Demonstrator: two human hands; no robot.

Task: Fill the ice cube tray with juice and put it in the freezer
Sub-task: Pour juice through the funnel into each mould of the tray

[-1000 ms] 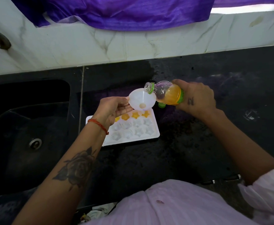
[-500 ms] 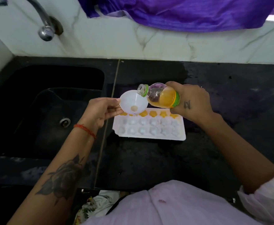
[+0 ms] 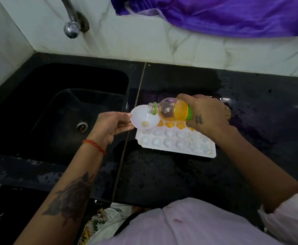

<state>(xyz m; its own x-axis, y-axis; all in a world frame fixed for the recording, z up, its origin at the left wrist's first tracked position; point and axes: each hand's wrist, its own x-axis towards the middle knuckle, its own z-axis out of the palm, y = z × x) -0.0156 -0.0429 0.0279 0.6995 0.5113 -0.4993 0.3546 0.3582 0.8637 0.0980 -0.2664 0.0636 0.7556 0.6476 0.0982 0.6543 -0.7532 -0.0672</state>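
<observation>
1. Shifted since the earlier frame: bottle (image 3: 173, 110) tipped flatter, mouth now over the rim of the funnel (image 3: 143, 119); camera view swung left too, with more of the sink and tap showing.
2. Left hand (image 3: 112, 125): pinching the left rim of the white funnel between thumb and fingers, holding it above the near-left corner of the ice cube tray (image 3: 177, 142).
3. Right hand (image 3: 206, 115): wrapped round the base end of the bottle, fingers curled over it, small tattoo on the back of the hand.
4. Bottle lying almost level, uncapped, green ring at the neck, orange juice pooled toward the held end, neck part clear.
5. Pale spot of liquid at the bottom of the funnel bowl; cannot tell whether juice is running at this instant.
6. Ice cube tray: white, resting on the black tabletop (image 3: 180, 174) just right of the seam beside the sink (image 3: 56, 112); far row of cells holding orange juice, two nearer rows looking white and unfilled.
7. Tabletop wet, with droplets scattered near the tray.
8. Chrome tap (image 3: 72, 23) on the white marble wall above the sink; purple cloth (image 3: 224, 13) draped along the top right.
9. Red thread (image 3: 94, 145) round the left wrist, rose tattoo on the left forearm, pale pink garment at the bottom edge.
</observation>
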